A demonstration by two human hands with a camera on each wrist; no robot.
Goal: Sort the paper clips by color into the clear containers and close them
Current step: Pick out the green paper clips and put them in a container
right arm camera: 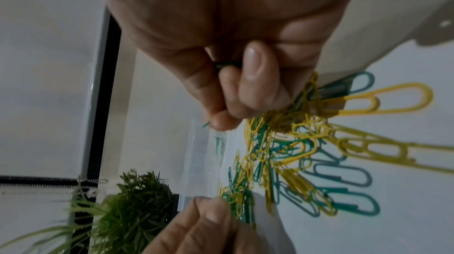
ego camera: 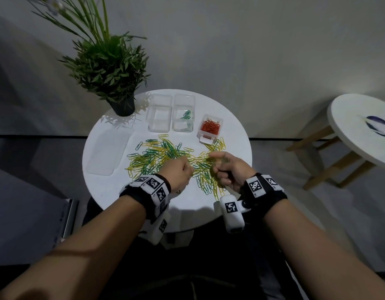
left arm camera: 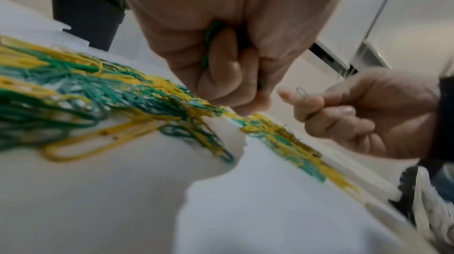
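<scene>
A loose pile of green and yellow paper clips (ego camera: pixel 165 156) is spread over the round white table (ego camera: pixel 187 204). My left hand (ego camera: pixel 179 171) hovers over the pile's middle, its fingers curled round green clips (left arm camera: pixel 209 44). To its right, my right hand (ego camera: pixel 224 167) is also curled over the pile and pinches a dark green clip (right arm camera: pixel 226 64). Behind the pile stand three clear containers: an empty one (ego camera: pixel 159 114), one with a few green clips (ego camera: pixel 184 114), and a smaller one full of red clips (ego camera: pixel 210 126).
A flat clear lid (ego camera: pixel 109 150) lies at the table's left. A potted plant (ego camera: pixel 113 68) stands at the back left edge. A second white table (ego camera: pixel 360 131) stands off to the right. My legs are under the near table edge.
</scene>
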